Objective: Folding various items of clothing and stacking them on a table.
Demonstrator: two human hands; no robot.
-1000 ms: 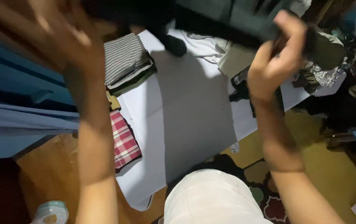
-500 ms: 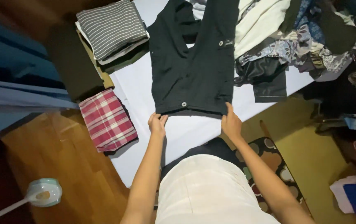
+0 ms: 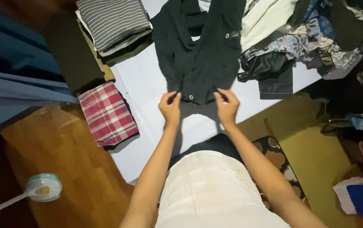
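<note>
Left hand point(image 3: 171, 107) and right hand point(image 3: 227, 105) pinching dark trousers point(image 3: 198, 59), legs cut off at top edge

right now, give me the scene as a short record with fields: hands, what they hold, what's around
left hand: pinching the near edge of the dark garment
right hand: pinching the same edge, apart from the left
dark garment: lying on the white sheet, bunched at the near end, metal buttons showing
left of it: striped stack; plaid cloth at the sheet's edge
right of it: unsorted clothes pile
floor: wood, with a round pale-green object at lower left; patterned rug at the person's feet
</note>
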